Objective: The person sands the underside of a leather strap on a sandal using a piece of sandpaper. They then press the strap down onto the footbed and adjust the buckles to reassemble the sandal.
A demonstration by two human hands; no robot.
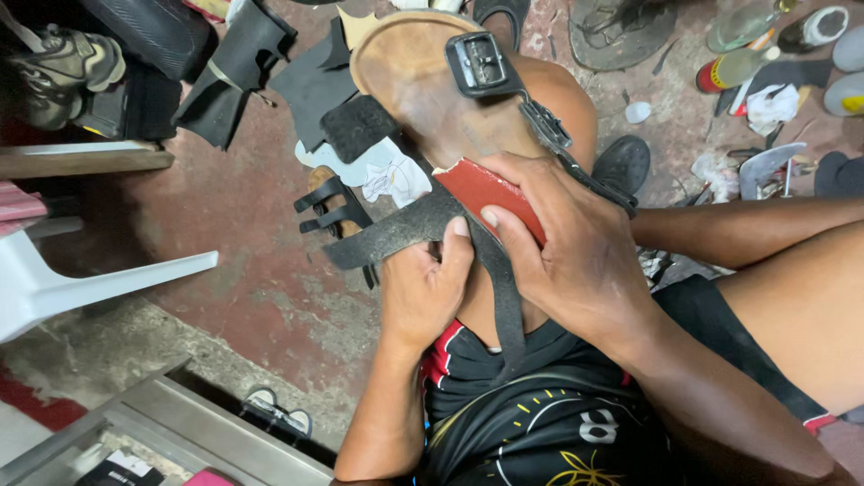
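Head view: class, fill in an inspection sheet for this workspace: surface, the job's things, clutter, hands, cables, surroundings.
Surface: worn red floor; the work rests on the person's knee.
Job's things: sandal, sole up, with a black buckle; red layer showing at its heel; black strap across it.
Clutter: black scraps, second sandal, bottles, rag.
Hands: left hand grips the strap from below; right hand covers the heel, thumb on the red layer.
Cables: nothing seen.
Surroundings: white chair, metal box, shoes.
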